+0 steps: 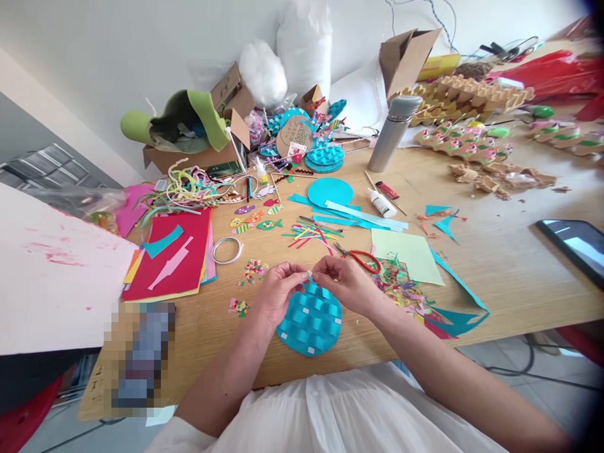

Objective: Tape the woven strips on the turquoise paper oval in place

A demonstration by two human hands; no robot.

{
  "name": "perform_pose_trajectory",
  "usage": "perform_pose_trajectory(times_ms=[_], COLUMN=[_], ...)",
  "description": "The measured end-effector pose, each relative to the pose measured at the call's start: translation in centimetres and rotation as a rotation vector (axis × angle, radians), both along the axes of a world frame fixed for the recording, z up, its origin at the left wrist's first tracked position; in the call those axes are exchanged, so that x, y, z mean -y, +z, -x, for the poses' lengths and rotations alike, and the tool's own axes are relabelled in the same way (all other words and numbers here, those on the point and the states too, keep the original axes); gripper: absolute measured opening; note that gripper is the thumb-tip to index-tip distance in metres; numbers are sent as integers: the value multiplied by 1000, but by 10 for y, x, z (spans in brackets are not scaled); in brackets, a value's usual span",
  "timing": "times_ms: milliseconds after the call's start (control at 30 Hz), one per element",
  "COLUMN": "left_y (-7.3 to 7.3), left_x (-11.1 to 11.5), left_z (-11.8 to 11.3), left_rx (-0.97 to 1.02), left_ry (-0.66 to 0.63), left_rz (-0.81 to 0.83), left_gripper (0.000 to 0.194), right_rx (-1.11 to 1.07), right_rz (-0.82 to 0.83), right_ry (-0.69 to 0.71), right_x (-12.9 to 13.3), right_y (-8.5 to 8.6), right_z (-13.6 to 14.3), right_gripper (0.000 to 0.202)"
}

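Blue disc (309, 324) lies flat near the front edge of the table (202, 333), straight in front of the person, with rows of curled blue strips across its face. Of the things on the wood around it, the egg trays (486, 94) are the largest, stacked at the far right. A red sheet (195, 251) tops a pile of coloured paper on the left, with blue and pink scraps on it. Beyond the disc stands a grey flask (395, 133); well to the right is a phone (578, 248). A pale green sheet (408, 255) partly covers a heap of shredded paper. Both hands meet over the disc's upper edge: the left hand (283, 286) and the right hand (342, 283) each have thumb and fingertips pinched on one white bit (309, 274) between them; whether they touch the disc I cannot tell. Scissors (365, 259) with orange handles lie just beyond the right hand, and a white ring (226, 261) lies beyond the left. Smaller are the paper fish (270, 224), then the confetti (255, 270) beside the left hand. Four white tabs (311, 350) show on the disc.
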State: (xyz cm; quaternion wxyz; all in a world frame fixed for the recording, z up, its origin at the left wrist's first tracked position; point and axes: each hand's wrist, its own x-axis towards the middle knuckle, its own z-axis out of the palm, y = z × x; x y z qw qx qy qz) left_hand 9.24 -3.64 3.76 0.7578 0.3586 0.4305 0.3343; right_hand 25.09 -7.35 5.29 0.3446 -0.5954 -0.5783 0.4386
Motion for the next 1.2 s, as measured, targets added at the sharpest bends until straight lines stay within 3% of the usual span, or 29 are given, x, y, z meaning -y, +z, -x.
perform_pose_trajectory(times_ms=[200,300,467,700,867,1200], left_y=[-4,-10,-17,-30,-39,-41], left_x=[0,-2,-1,5,7,9], left_z=[3,8,12,7,7,6], left_rx=[-82,-206,-513,-790,-850,-893], left_ry=[3,33,-203,-407,-430,-470], left_rz=[-120,-284,-672,-1083,-1162,-1215], left_gripper=[33,37,25,35,37,38], right_rx=[133,79,7,130,147,215], right_rz=[-33,68,322,482,477,516], right_ry=[-17,39,188,299,339,324], right_x=[-3,-6,-9,-14,-17,-17], right_y=[-6,-12,-23,-31,-34,-32], right_z=[-10,-20,-34,-38,-41,-36], right_gripper=[15,9,7,3,3,5])
